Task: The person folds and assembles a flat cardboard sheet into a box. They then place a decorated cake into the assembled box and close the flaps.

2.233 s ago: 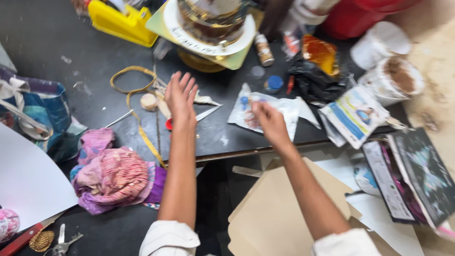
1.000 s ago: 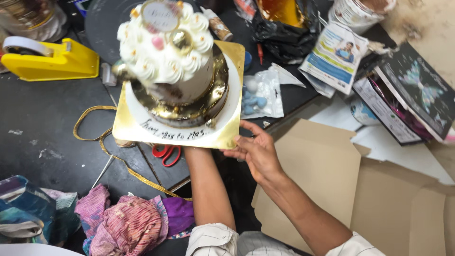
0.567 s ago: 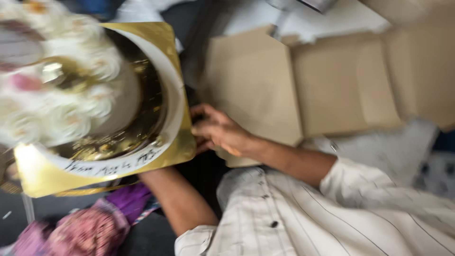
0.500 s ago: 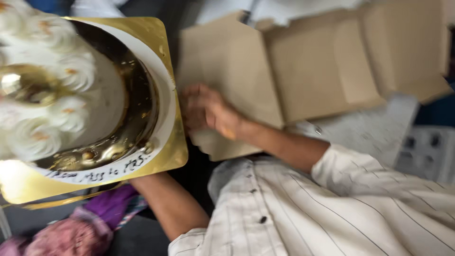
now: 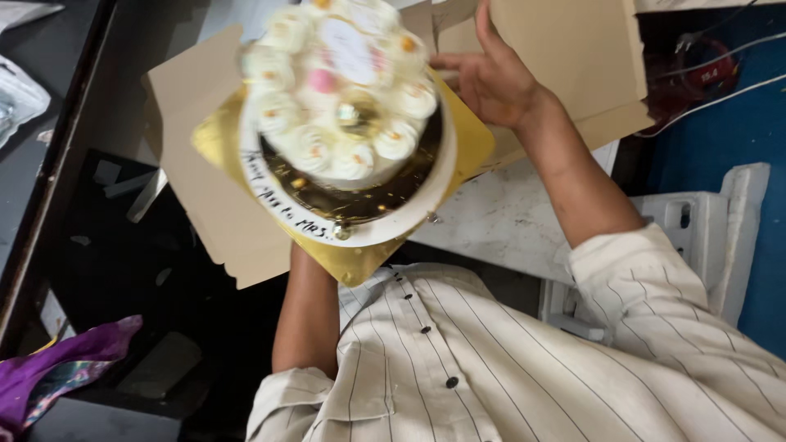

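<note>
A white round cake (image 5: 344,90) with cream swirls, gold balls and a pink topper sits on a white disc on a square gold board (image 5: 360,262). The board hangs tilted over an opened brown cardboard box (image 5: 205,205). My left forearm (image 5: 307,319) runs up under the board, and my left hand is hidden beneath it, bearing it. My right hand (image 5: 491,78) is at the board's far right edge, fingers curled at its corner, thumb raised against a box flap (image 5: 565,57).
The edge of a black table (image 5: 49,164) runs down the left, with purple cloth (image 5: 57,368) below it. A white stone surface (image 5: 508,221) lies under the box. A white plastic piece (image 5: 704,229) and cables (image 5: 712,74) lie on the blue floor at right.
The cake on its board has come off the black table and swung right, over the cardboard box. My right hand moved from the board's near edge to its far right corner.
</note>
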`<state>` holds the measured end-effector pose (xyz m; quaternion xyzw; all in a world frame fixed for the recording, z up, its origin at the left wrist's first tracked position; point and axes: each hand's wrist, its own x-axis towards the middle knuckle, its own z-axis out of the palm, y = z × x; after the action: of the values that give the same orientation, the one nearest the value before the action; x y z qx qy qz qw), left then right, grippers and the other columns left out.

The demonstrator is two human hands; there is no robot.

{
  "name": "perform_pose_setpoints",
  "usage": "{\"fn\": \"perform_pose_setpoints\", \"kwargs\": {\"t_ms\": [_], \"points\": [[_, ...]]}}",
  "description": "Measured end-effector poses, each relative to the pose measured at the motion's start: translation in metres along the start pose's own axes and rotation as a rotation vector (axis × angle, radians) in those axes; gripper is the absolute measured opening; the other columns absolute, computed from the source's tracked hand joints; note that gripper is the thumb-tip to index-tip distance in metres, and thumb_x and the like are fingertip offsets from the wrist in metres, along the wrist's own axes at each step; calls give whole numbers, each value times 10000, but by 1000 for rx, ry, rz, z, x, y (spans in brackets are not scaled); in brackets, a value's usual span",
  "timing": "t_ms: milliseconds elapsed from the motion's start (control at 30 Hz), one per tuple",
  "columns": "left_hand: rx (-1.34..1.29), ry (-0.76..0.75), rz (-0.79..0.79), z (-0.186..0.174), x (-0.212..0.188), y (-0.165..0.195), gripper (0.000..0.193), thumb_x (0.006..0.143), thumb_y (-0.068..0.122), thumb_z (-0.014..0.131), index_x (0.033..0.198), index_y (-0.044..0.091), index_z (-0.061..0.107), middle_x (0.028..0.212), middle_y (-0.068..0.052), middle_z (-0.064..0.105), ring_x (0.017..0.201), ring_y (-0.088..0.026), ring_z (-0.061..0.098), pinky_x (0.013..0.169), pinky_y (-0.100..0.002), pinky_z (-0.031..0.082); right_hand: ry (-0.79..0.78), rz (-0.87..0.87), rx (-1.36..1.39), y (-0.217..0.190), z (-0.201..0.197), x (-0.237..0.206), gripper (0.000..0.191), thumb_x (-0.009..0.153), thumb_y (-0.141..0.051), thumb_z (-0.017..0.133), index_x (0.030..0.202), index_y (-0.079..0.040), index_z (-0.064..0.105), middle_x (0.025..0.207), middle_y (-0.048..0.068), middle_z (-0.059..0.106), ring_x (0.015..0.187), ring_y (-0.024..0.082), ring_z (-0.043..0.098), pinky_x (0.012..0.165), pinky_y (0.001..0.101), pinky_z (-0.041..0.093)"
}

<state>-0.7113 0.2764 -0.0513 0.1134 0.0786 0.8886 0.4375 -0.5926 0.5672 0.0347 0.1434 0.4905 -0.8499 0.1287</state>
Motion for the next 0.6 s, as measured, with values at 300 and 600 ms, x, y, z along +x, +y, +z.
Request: {"fn": "perform_pose_setpoints", "kwargs": {"t_ms": [300, 600], "points": [[24, 55, -59, -21, 77, -54, 614, 1056, 483, 434, 1413, -1, 556, 1337, -191, 650, 1150, -306, 665, 986, -454, 578, 120, -163, 147, 14, -48, -40, 1153, 835, -887, 341, 1648, -73, 267, 1713, 94, 332, 1562, 284, 360, 1288, 436, 300], [-5, 432, -140, -52, 118, -24, 626, 1065, 498, 425, 1392, -9, 591, 1297, -198, 694, 1101, -302, 711, 949, -440, 613, 241, -125, 489, 39, -109, 8, 1090, 853, -839, 436, 1642, -98, 309, 1660, 77, 413, 1517, 274, 419, 1271, 455, 334]]}}
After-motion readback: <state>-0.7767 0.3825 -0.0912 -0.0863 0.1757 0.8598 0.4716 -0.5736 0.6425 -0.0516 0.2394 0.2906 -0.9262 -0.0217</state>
